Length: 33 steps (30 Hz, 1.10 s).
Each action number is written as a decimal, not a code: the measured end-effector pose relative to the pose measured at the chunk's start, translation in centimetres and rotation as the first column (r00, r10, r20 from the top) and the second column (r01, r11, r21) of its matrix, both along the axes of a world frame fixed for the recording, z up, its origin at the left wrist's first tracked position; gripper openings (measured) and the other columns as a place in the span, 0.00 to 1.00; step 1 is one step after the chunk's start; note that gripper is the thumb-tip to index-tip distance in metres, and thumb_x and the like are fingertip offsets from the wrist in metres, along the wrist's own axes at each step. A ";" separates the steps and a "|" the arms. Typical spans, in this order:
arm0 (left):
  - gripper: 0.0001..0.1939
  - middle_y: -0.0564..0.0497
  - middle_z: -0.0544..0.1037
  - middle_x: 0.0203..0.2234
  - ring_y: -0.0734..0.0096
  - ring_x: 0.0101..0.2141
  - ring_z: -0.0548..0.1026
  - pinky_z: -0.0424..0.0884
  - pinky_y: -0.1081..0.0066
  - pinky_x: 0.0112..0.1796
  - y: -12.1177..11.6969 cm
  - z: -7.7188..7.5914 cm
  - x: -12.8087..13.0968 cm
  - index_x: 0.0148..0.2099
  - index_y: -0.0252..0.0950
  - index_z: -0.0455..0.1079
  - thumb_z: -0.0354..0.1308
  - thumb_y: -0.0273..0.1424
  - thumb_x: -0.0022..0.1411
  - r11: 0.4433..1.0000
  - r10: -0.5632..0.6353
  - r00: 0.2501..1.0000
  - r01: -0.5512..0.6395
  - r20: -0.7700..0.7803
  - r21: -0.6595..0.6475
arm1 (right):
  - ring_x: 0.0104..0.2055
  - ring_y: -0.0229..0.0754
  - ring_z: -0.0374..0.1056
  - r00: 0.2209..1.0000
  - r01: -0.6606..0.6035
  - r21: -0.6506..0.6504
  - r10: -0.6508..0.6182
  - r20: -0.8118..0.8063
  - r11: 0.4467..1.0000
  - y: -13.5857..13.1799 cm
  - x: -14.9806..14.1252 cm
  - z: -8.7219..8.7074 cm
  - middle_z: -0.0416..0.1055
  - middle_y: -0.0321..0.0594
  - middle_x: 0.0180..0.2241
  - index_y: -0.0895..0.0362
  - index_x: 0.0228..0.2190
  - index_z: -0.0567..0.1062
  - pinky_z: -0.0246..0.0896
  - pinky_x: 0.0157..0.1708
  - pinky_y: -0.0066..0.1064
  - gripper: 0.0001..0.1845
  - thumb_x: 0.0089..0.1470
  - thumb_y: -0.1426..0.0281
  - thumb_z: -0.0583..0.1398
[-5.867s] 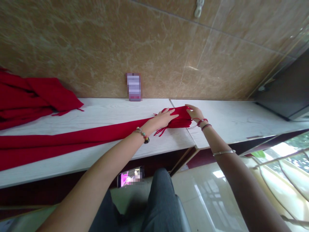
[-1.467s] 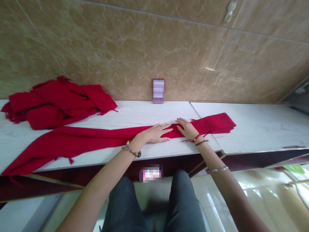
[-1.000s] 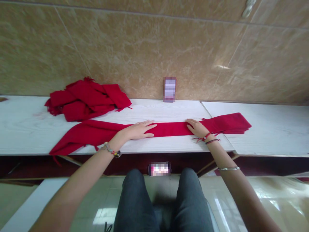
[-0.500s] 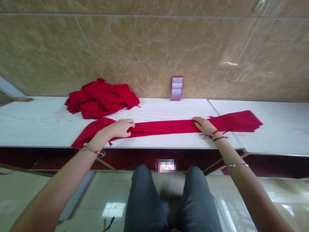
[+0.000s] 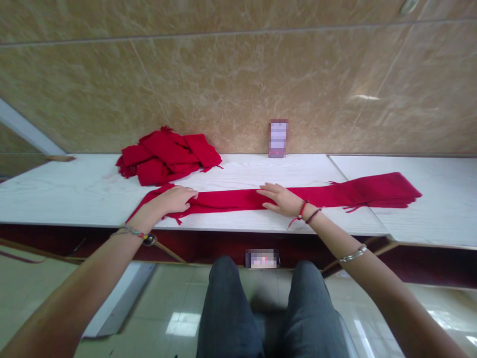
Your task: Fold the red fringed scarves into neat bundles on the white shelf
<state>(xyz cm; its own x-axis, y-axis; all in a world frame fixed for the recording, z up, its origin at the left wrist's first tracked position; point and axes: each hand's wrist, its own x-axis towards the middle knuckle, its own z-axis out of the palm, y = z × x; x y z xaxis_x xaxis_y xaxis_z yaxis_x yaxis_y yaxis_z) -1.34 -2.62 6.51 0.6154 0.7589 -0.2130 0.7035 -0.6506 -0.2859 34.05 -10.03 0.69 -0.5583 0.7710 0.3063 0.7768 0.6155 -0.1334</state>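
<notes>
A long strip of red fabric, likely a scarf point(image 5: 231, 200), lies stretched from left to right along the white shelf, with fringe at its edges. Its right end point(image 5: 387, 190) is folded in layers. My left hand point(image 5: 175, 200) is curled over the left part, thumb and fingers closed on the cloth, and my wrist hides some of it. Flat on the middle of the strip rests my right hand point(image 5: 280, 199), fingers spread. Behind my left hand sits a heap of red fringed fabric point(image 5: 167, 156).
A tiled wall point(image 5: 238, 89) rises behind the narrow white shelf point(image 5: 89, 199). One blurred phone-like object point(image 5: 278, 139) leans on the wall; another point(image 5: 262, 258) lies lower, near my knees point(image 5: 223, 283). Dark red compartments point(image 5: 219, 238) run under the shelf.
My right hand has slid left along the strip, toward my left hand, and its fingers are spread. My left hand stays at the same part of the cloth. The view has shifted slightly.
</notes>
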 end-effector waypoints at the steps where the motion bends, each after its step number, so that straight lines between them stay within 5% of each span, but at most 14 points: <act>1: 0.18 0.44 0.76 0.44 0.59 0.45 0.73 0.64 0.66 0.47 0.1 0.0 -0.1 0.45 0.36 0.71 0.49 0.25 0.52 1.000 0.000 1.000 0.000 -0.003 -0.002 | 0.62 0.50 0.53 0.998 -0.067 -0.019 0.068 0.015 0.998 0.4 -1.7 0.1 0.61 0.50 0.58 0.56 0.56 0.65 0.50 0.58 0.51 0.26 0.58 0.61 0.53; 6: 0.20 0.43 0.74 0.48 0.61 0.51 0.70 0.57 0.65 0.54 0.3 -0.1 -1.9 0.48 0.35 0.71 0.49 0.24 0.52 0.998 0.016 1.000 -0.015 -0.016 0.061 | 0.58 0.46 0.60 0.969 -0.243 -0.069 0.244 0.022 0.968 2.4 -6.3 -0.9 0.64 0.54 0.55 0.63 0.53 0.67 0.55 0.57 0.40 0.24 0.58 0.65 0.53; 15: 0.17 0.44 0.76 0.43 0.62 0.46 0.71 0.55 0.63 0.54 0.7 0.6 -6.4 0.45 0.34 0.72 0.48 0.26 0.56 0.961 0.143 0.988 -0.123 -0.064 0.247 | 0.56 0.45 0.62 0.961 -0.251 -0.056 0.242 -0.134 0.966 2.8 -5.3 -2.5 0.66 0.49 0.54 0.59 0.50 0.71 0.58 0.56 0.42 0.20 0.59 0.69 0.51; 21: 0.15 0.46 0.74 0.37 0.62 0.41 0.69 0.61 0.64 0.46 -0.4 3.5 -7.9 0.43 0.30 0.71 0.48 0.31 0.59 0.846 0.281 0.959 -0.238 -0.020 0.477 | 0.57 0.43 0.61 0.955 -0.264 -0.076 0.249 -0.162 0.962 3.1 -5.2 -2.6 0.67 0.47 0.54 0.58 0.51 0.71 0.57 0.57 0.42 0.21 0.58 0.72 0.49; 25: 0.14 0.46 0.72 0.38 0.64 0.44 0.66 0.61 0.64 0.48 0.0 4.9 -9.4 0.43 0.29 0.70 0.47 0.30 0.60 0.746 0.342 0.917 -0.398 0.206 0.534 | 0.56 0.43 0.62 0.948 -0.268 -0.085 0.247 -0.203 0.960 3.1 -5.1 -2.5 0.68 0.46 0.53 0.58 0.50 0.71 0.57 0.57 0.43 0.21 0.58 0.72 0.49; 28: 0.15 0.45 0.72 0.41 0.67 0.46 0.66 0.61 0.67 0.51 1.2 5.7 -10.7 0.41 0.26 0.70 0.49 0.32 0.59 0.730 0.284 0.817 -0.523 0.502 0.439 | 0.56 0.44 0.63 0.946 -0.253 -0.096 0.226 -0.232 0.963 3.0 -5.0 -2.4 0.69 0.47 0.52 0.60 0.50 0.71 0.58 0.57 0.43 0.21 0.57 0.73 0.49; 33: 0.15 0.53 0.72 0.36 0.79 0.34 0.67 0.66 0.78 0.38 1.9 7.3 -12.2 0.43 0.27 0.66 0.49 0.33 0.57 0.764 0.262 0.455 -0.636 0.851 0.105 | 0.55 0.44 0.64 0.943 -0.232 -0.106 0.197 -0.268 0.967 3.0 -4.9 -2.4 0.70 0.46 0.51 0.59 0.49 0.72 0.59 0.56 0.42 0.21 0.57 0.74 0.49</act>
<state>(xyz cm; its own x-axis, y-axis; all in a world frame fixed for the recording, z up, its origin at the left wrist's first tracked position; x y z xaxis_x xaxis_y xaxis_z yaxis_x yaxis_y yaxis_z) -13.52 -0.72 13.77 -0.0704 0.8665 0.4942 0.9122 -0.1446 0.3835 29.12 -7.08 -1.74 -0.6327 0.6852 0.3608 0.5580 0.7265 -0.4012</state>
